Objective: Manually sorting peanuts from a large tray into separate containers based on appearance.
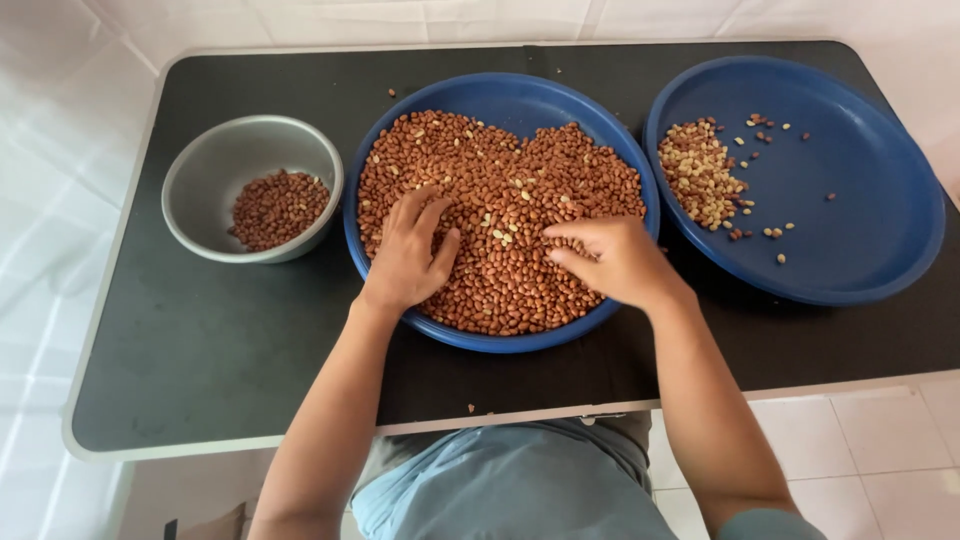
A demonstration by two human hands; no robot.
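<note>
My left hand (pixel 408 252) lay with fingers spread on red-skinned peanuts (pixel 500 200) in the middle blue tray (pixel 500 92), while my right hand (pixel 610 258) pinched fingertips among them.

Single head cam, looking steeply down at the bench (pixel 250 360) from close above, facing its far edge.

free: bare table front (pixel 230 370) | blocked: grey bowl (pixel 190 190) left, blue plate (pixel 880 210) right
</note>
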